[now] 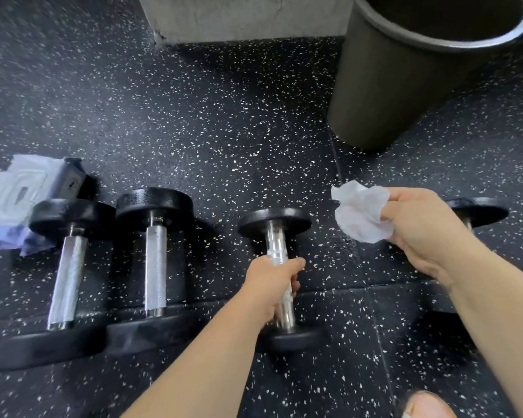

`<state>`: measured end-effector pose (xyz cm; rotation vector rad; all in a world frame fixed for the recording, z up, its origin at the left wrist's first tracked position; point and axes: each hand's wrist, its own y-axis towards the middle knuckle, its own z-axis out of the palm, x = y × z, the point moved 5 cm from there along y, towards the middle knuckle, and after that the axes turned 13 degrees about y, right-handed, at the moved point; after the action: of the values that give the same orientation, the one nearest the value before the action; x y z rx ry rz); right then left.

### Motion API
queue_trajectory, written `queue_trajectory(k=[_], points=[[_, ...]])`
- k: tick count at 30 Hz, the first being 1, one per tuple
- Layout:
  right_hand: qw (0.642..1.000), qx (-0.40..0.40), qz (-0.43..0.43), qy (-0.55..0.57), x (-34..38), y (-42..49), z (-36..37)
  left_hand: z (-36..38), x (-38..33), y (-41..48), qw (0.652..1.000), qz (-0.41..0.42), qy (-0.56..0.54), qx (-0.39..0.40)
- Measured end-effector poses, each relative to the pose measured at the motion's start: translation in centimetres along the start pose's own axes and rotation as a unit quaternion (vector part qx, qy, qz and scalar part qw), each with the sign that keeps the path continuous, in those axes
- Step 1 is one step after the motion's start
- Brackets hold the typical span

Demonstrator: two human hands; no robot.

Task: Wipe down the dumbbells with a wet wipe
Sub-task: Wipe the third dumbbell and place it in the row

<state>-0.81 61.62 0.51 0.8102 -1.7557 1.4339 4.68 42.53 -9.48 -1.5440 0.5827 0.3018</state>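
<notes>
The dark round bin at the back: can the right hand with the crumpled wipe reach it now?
Probably yes: only bare speckled floor lies between the right hand, gripping the crumpled white wipe, and the open-topped dark bin.

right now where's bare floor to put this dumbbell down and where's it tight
Bare floor lies beyond the row, between the concrete block and the bin. A narrower strip runs between the second dumbbell and the gripped dumbbell in the left hand. Crowded at far left: wipes pack beside the first dumbbell, itself close to the second.

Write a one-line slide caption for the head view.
Left hand grips a dumbbell by its handle; right hand holds a crumpled wet wipe beside it.
</notes>
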Motion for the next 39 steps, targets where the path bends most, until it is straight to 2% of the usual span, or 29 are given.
queue_trajectory(k=[2, 4, 6, 8, 10, 12, 14, 15, 16, 17, 18, 23, 27, 29, 32, 34, 36, 37, 39], points=[[1.000, -0.003, 0.007, 0.001, -0.3, 0.0, -0.5, -0.1, -0.6, -0.4, 0.998, 0.016, 0.060, -0.001], [1.000, -0.007, 0.010, -0.002, -0.5, 0.1, -0.9, -0.8, -1.7, -0.8, 0.976, 0.043, 0.215, -0.023], [1.000, -0.009, 0.005, 0.008, -0.4, 0.1, -1.3, -1.9, -3.0, -1.2, 0.927, 0.075, 0.364, -0.053], [1.000, -0.014, 0.010, 0.023, -0.5, 0.0, -1.5, -2.8, -4.5, -1.9, 0.858, 0.109, 0.493, -0.093], [0.999, -0.008, 0.031, 0.030, -1.0, 0.0, -1.5, -2.8, -6.1, -3.0, 0.751, 0.169, 0.620, -0.149], [0.998, -0.001, 0.056, 0.031, -2.0, 0.3, -1.6, -1.4, -7.3, -4.4, 0.624, 0.289, 0.702, -0.185], [0.997, 0.003, 0.074, 0.029, -2.8, 0.3, -1.6, 1.0, -6.8, -5.0, 0.467, 0.415, 0.769, -0.138], [0.997, 0.003, 0.077, 0.028, -2.9, 0.3, -1.7, 2.0, -5.8, -4.8, 0.390, 0.446, 0.801, -0.090], [0.997, 0.000, 0.077, 0.026, -3.0, 0.4, -1.9, 2.5, -4.9, -4.3, 0.331, 0.449, 0.828, -0.051], [0.997, -0.004, 0.075, 0.024, -3.0, 0.4, -2.1, 2.6, -4.1, -3.6, 0.295, 0.437, 0.849, -0.029], [0.997, -0.006, 0.072, 0.025, -3.0, 0.5, -2.4, 2.6, -3.7, -3.0, 0.282, 0.427, 0.859, -0.020], [0.997, -0.024, 0.072, 0.023, -3.3, 0.9, -3.7, 2.7, -4.1, -2.2, 0.275, 0.427, 0.861, -0.016], [0.995, -0.043, 0.077, 0.053, -3.2, 1.1, -4.2, 2.9, -4.4, -2.4, 0.241, 0.406, 0.882, -0.011], [0.994, -0.049, 0.078, 0.066, -3.2, 1.1, -4.5, 2.9, -4.8, -2.5, 0.251, 0.392, 0.885, -0.002], [0.990, -0.070, 0.082, 0.095, -3.1, 1.1, -5.1, 2.7, -5.7, -3.0, 0.286, 0.361, 0.888, 0.010], [0.987, -0.076, 0.085, 0.110, -3.1, 0.9, -5.2, 2.5, -6.5, -3.4, 0.338, 0.345, 0.876, -0.007], [0.987, -0.076, 0.081, 0.120, -3.0, 0.7, -5.1, 2.4, -7.4, -3.7, 0.432, 0.334, 0.837, -0.027], [0.987, -0.074, 0.079, 0.122, -3.0, 0.5, -5.0, 2.3, -7.7, -3.7, 0.499, 0.317, 0.806, -0.028], [0.987, -0.069, 0.076, 0.128, -2.9, 0.2, -4.6, 2.0, -7.8, -3.6, 0.665, 0.261, 0.699, -0.017]])
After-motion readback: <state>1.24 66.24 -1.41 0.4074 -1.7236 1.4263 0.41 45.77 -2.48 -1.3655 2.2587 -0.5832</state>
